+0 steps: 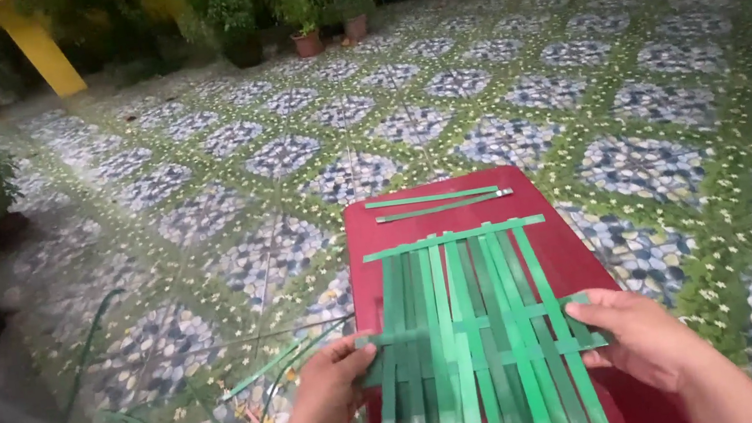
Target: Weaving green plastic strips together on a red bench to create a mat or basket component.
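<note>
The woven mat of green leaf strips (476,324) lies on the red board (378,230). Left hand (334,379) and right hand (635,337) pinch a crosswise strip's ends. Strips look light, flexible and easily displaced; grip at edges.

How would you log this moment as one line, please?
left hand: pinching mat edge | right hand: pinching opposite edge | woven green strips on red board

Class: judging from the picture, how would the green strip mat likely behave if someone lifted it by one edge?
The mat would probably flop: its strips are thin, flat ribbons. It likely weighs little, as the left hand and right hand hold it by fingertips only. It may come apart, since few cross strips bind the upright ones.
</note>
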